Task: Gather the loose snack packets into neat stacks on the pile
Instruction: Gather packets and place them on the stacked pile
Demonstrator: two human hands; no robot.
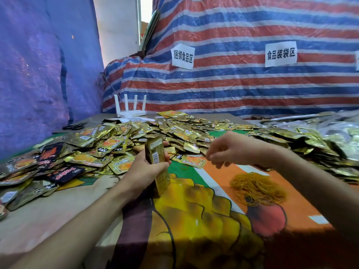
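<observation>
Gold foil snack packets (155, 150) stand stacked just beside the loose pile (120, 133), gripped in the left hand (143, 171) fingers; the right hand (231, 150) fingers curl loosely at the pile's edge, hold unclear.

Bare left hand (143, 169), right hand (229, 150) (forearms (87, 220) too).

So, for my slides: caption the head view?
Left hand grips a packet stack; right hand hovers by the pile.
</observation>
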